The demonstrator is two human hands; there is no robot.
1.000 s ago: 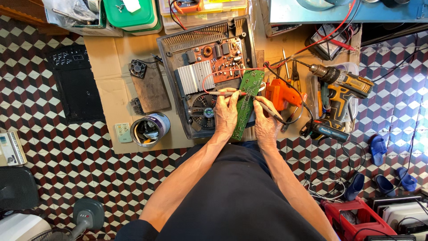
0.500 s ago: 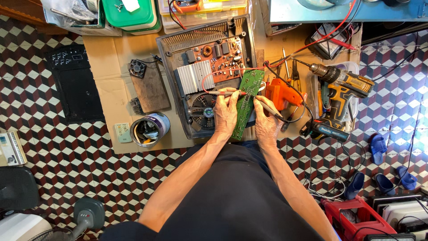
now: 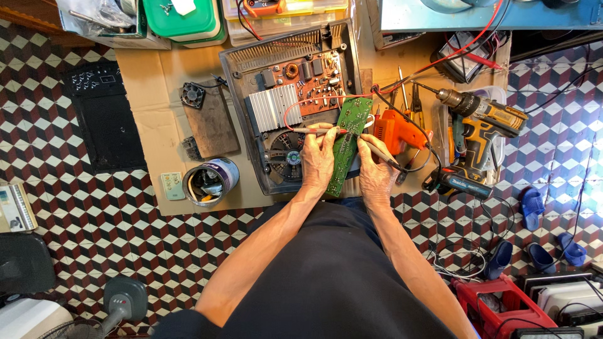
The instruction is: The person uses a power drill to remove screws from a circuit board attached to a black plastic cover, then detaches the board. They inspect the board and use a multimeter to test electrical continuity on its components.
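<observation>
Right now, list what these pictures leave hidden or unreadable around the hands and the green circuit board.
All in the head view:
- Lower end of the green circuit board: covered by the left hand and right hand.
- Tips of the probes against the board: too small to tell what they touch.
- Parts on the board: too small to tell apart.
- Fan in the opened appliance: partly behind the left hand.
- Contents of the open can: dark, unclear.

Single head camera, high above, facing straight down; cardboard work mat (image 3: 157,69) mid-distance, tiled floor (image 3: 75,251) around.
</observation>
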